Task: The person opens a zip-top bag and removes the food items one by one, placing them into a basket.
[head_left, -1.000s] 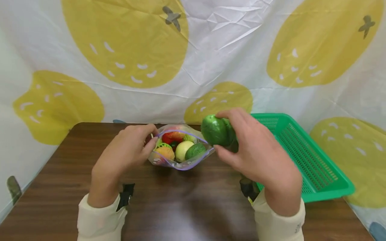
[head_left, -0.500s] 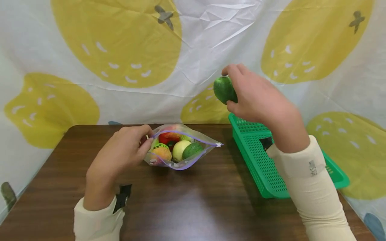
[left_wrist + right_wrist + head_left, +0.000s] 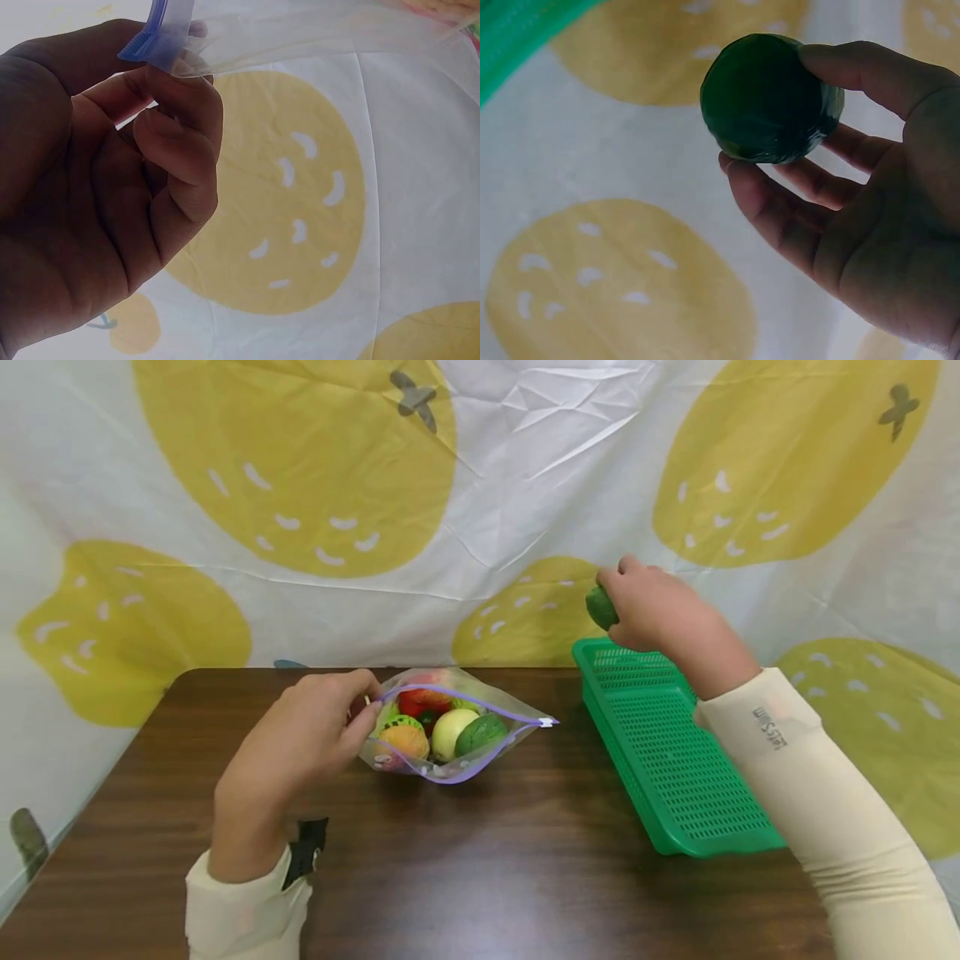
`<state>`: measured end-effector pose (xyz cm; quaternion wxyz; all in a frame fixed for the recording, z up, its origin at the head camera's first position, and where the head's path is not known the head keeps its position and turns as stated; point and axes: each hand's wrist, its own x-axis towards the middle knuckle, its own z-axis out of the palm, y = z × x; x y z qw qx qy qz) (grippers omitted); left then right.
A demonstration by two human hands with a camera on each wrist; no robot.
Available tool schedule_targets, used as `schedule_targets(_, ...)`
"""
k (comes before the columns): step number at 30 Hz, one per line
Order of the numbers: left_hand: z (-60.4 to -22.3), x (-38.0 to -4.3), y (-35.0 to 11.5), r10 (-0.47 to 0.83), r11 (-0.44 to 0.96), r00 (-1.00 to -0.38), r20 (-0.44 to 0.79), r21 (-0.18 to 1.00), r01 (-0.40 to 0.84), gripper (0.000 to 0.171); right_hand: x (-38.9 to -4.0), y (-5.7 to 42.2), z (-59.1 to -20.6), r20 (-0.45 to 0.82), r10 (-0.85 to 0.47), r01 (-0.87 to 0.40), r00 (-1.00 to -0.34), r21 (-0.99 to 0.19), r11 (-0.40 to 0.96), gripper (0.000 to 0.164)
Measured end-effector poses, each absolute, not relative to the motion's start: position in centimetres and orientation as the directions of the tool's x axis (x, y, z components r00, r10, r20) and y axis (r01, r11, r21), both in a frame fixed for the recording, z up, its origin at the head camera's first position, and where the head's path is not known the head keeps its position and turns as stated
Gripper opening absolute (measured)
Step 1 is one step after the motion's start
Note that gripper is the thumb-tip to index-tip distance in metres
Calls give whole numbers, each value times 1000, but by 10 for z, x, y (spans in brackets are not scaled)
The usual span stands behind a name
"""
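Observation:
My left hand [image 3: 307,727] pinches the left end of a clear zip bag [image 3: 480,772] with a purple seal. In the left wrist view, the bag's blue-purple seal [image 3: 161,41] lies between thumb and fingers. The bag's mouth gapes, showing an orange fruit [image 3: 405,742], a pale yellow-green fruit [image 3: 453,731], a dark green fruit [image 3: 482,735] and a red piece [image 3: 422,700]. My right hand [image 3: 663,610] holds a glossy, dark green rounded vegetable [image 3: 761,101] above the basket's far left corner. Its exact kind cannot be told.
A green perforated plastic basket [image 3: 626,760] stands at the right of the brown wooden table [image 3: 450,877]. A white slider [image 3: 547,722] sits at the bag's right end. Behind the table hangs a white cloth [image 3: 517,510] printed with yellow lemons.
My right hand has carried the green vegetable away from the bag's mouth, up and rightward, then slightly lower over the basket. The left hand keeps its pinch on the bag.

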<state>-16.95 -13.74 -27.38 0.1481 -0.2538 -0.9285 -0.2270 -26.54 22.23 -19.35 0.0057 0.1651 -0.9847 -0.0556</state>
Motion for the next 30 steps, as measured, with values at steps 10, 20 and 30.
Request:
schedule_targets(10,-272,-169,-137,392,777,-840,376,353,521,11,-292,256,-241,-85,-290,-298,-953,114,948,53)
schedule_targets(20,-272,-167,-137,391,769,-833,393,358,530,11,-309,266,-286,-197,-293,-321,-936,132,938,52)
schedule_targets(30,-272,-168,-135,399,766,-835,379,363,530,11,-319,270,-313,-216,-284,-312,-934,105,944,52)
